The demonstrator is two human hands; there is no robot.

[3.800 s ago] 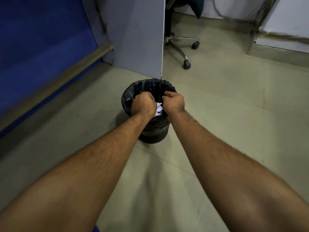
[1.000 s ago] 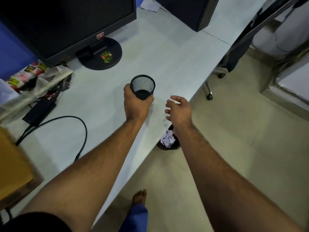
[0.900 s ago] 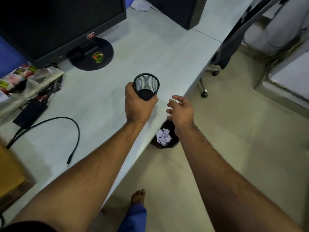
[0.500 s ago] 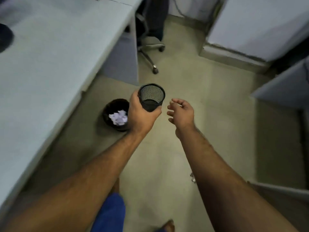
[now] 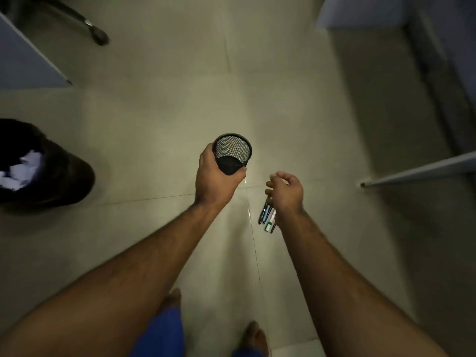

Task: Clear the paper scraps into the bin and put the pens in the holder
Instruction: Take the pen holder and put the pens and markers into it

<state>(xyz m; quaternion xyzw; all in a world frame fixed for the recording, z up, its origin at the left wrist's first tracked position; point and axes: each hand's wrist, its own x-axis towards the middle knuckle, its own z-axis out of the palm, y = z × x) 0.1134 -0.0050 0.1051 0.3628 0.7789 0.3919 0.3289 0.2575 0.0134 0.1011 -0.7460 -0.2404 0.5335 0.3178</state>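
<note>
Holder in hand, pens on floor

Pens (image 5: 266,217) lie bunched on the tiled floor (image 5: 154,112), long axes running near-to-far with a slight lean, just beside the right wrist; which end is the tip I cannot tell. Blue and dark barrels, one white with a green band. Black mesh holder (image 5: 232,153) is tilted, mouth toward the camera, nothing visible inside. Left hand (image 5: 215,180) wraps closed around its base. Right hand (image 5: 286,190) hangs above the pens, fingers loosely curled, grasping nothing. Half a second ago desk and chair filled the upper view; now the view looks straight down and the pens have come into sight. Bin (image 5: 43,168) with white paper scraps (image 5: 20,168) has shifted to far left
</note>
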